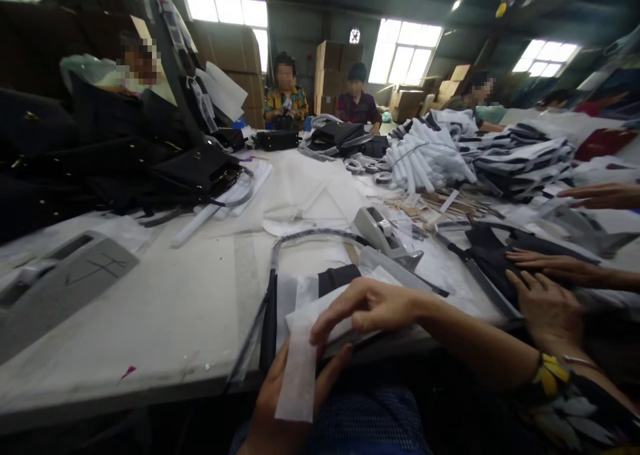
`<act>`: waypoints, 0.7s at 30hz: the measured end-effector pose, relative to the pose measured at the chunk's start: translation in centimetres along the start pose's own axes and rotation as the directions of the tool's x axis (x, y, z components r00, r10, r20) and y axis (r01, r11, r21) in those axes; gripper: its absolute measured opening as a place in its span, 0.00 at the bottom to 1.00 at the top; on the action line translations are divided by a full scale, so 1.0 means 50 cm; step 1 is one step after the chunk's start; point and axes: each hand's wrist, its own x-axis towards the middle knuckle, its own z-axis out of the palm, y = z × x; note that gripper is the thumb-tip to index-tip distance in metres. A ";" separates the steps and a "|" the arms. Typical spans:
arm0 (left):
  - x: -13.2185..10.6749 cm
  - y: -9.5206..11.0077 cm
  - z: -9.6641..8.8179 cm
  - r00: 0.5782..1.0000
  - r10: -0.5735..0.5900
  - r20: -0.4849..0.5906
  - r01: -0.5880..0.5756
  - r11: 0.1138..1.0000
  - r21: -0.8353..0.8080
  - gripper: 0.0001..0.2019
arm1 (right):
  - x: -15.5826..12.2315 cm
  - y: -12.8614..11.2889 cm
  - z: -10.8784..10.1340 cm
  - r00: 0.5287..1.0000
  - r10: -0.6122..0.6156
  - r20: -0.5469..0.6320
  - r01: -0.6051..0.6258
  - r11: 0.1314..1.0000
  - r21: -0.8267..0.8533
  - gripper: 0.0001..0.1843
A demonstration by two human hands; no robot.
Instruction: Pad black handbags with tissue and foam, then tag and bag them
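Note:
In front of me a black handbag [340, 278] lies at the table edge, partly covered by white paper [327, 308]. Its wrapped handle [320, 233] arches away from me. My left hand [273, 398] grips the near end of the bag, thumb on the right and fingers on the left; some fingers are hidden. A white, translucent strip [296, 382] hangs down across that hand. Curved above the paper, my right hand [375, 305] has its index fingertip at the strip's right edge. Its thumb stands apart from that finger.
Grey tape dispensers [75, 275] [383, 232] stand left and ahead. Black bags [125, 148] pile up at left, white rolls [425, 152] at right. At my right, a co-worker's hands [550, 302] rest on a black bag [493, 255]. Other people sit across the table [200, 295].

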 end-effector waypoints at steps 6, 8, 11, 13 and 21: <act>0.010 0.002 -0.013 0.999 -0.007 0.045 0.009 0.999 -0.045 0.28 | 0.027 0.040 0.043 0.826 -0.095 -0.556 -0.198 0.874 -0.443 0.18; 0.013 0.005 -0.011 1.000 -0.019 -0.005 0.019 0.998 -0.062 0.26 | 0.043 0.034 0.070 0.852 -0.080 -0.518 -0.283 0.762 -0.582 0.23; 0.014 0.005 -0.004 0.993 0.002 -0.115 -0.008 0.999 -0.052 0.24 | 0.061 0.025 0.100 0.875 -0.015 -0.483 -0.379 0.601 -0.704 0.30; 0.008 0.002 0.002 0.991 0.017 -0.136 -0.023 0.999 -0.037 0.23 | 0.070 0.026 0.109 0.885 0.040 -0.463 -0.405 0.555 -0.727 0.30; -0.008 0.006 0.006 0.999 -0.030 -0.011 0.030 0.999 -0.015 0.26 | 0.087 0.041 0.081 0.904 0.202 -0.377 -0.412 0.648 -0.640 0.11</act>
